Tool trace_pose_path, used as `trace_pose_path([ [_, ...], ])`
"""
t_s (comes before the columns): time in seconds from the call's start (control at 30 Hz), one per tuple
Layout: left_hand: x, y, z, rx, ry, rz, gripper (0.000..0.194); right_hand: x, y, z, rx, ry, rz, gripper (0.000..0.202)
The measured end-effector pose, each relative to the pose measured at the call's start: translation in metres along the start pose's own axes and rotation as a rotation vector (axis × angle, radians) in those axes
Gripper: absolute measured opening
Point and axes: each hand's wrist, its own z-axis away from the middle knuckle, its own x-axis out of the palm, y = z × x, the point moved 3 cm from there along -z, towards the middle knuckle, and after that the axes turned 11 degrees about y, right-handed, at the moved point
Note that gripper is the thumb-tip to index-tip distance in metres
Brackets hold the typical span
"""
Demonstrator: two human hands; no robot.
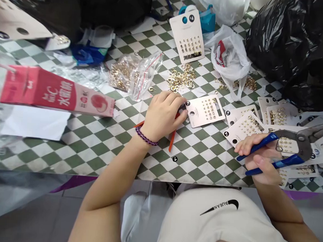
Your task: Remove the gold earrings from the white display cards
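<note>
Blue-handled pliers [286, 163] are gripped by the right hand [266, 153], lower right, while an orange-handled tool [172, 140] at centre is partly covered by the curled left hand [163, 114], whose grasp cannot be told; tool handling seems underway, steadiness called for.

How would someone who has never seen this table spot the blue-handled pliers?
Find the big black plastic bag at upper right, then look below it to the overlapping cards of gold-coloured studs. There the right hand holds the blue-handled pliers. Their blue handles and dark metal head set them apart from the pale cards.
</note>
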Motion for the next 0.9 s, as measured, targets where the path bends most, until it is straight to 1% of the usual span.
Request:
trace_pose_path([
  [0.07,0.005,-0.003,0.001,-0.054,0.0,0.017,0.024,-0.001,0.001,0.0,-0.005,0.001,0.007,0.018],
  [0.13,0.01,-0.006,0.002,-0.103,-0.017,0.047,0.028,0.0,0.001,0.0,0.025,-0.011,0.019,0.019],
  [0.23,0.014,-0.007,0.002,-0.124,-0.016,0.091,0.031,0.003,0.0,0.002,0.081,-0.056,-0.012,0.02],
  [0.37,0.009,-0.008,-0.001,-0.175,0.058,0.173,0.025,0.005,0.0,0.003,0.126,-0.068,-0.076,0.021],
  [0.53,-0.001,-0.009,-0.005,-0.249,0.139,0.349,0.014,0.005,0.008,0.002,0.278,-0.06,-0.12,0.021],
  [0.67,-0.003,-0.011,-0.006,-0.292,0.193,0.423,0.01,0.003,0.006,0.006,0.335,-0.114,-0.105,0.025],
  [0.8,-0.003,-0.014,-0.005,-0.352,0.205,0.428,0.009,0.0,0.002,0.009,0.387,-0.13,-0.053,0.027],
  [0.9,-0.003,-0.015,-0.005,-0.377,0.198,0.435,0.009,0.001,0.003,0.01,0.432,-0.187,-0.051,0.03],
])
